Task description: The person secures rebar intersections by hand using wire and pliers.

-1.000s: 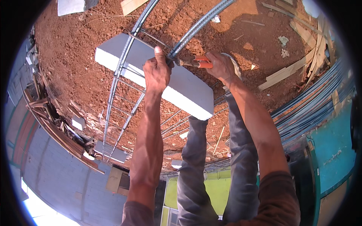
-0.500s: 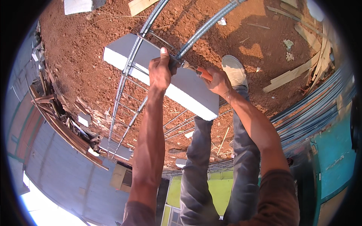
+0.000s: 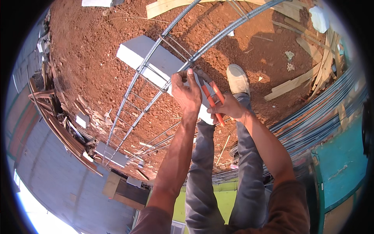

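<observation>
A long rebar cage, with paired bars and thin cross ties, slants from the upper right to the lower left. Under it lies a pale, light concrete block. My left hand is closed beside the cage's nearer bar, thumb up; what its fingers pinch is hidden. My right hand grips a pair of orange-handled pincers with the handles spread. Their dark head points up toward the bar, next to my left fingers. Whether the jaws touch any wire is too small to tell.
Red soil surrounds the cage. My shoe stands just beyond my right hand. Wood planks lie at right, above a bundle of steel bars. Scrap timber is piled at left.
The pincers' handles have spread apart, and their head has moved down and right. My left hand has shifted right and down along the cage. The whole view has shifted a little.
</observation>
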A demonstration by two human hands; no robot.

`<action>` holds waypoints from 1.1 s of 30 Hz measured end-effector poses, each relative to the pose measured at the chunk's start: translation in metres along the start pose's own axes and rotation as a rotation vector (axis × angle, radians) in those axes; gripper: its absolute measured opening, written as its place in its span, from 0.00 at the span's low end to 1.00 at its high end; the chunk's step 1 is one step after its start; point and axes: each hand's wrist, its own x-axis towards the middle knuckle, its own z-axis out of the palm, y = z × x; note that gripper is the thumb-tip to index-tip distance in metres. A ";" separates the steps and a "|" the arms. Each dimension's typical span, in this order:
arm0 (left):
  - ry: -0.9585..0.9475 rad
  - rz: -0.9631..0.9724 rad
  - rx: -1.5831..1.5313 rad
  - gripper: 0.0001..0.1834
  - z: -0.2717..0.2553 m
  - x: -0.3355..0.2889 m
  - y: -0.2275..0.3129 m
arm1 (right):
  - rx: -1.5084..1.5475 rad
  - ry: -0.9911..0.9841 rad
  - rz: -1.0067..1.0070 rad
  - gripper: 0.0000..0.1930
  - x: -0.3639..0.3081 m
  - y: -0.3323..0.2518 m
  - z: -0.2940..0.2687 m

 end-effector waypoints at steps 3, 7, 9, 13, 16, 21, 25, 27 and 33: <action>-0.333 -0.423 -0.700 0.20 0.006 -0.013 -0.021 | -0.059 0.100 -0.148 0.16 -0.015 -0.017 0.024; -0.605 -0.648 -1.531 0.18 0.017 -0.017 -0.032 | -0.559 0.352 -0.069 0.22 -0.020 -0.009 0.018; -0.584 -0.667 -1.639 0.15 0.022 -0.020 -0.028 | -0.920 0.509 -0.154 0.25 -0.020 -0.003 0.022; -0.473 -0.638 -1.667 0.14 0.034 -0.022 -0.019 | -1.485 0.923 -0.203 0.37 -0.017 0.004 0.037; -0.400 -0.653 -1.575 0.17 0.036 -0.023 -0.010 | -1.732 1.114 -0.172 0.41 -0.013 0.002 0.034; -0.402 -0.624 -1.631 0.19 0.041 -0.023 -0.012 | -1.584 0.951 -0.048 0.23 0.007 0.008 0.015; -0.349 -0.668 -1.583 0.18 0.042 -0.029 -0.006 | -1.383 0.968 -0.131 0.16 0.001 0.004 0.021; -0.374 -0.687 -1.440 0.18 0.041 -0.030 -0.011 | -1.365 0.840 -0.018 0.16 -0.001 -0.005 0.033; -0.476 -0.620 -0.843 0.16 0.035 -0.064 0.013 | -1.325 0.856 -0.183 0.19 -0.033 0.021 0.027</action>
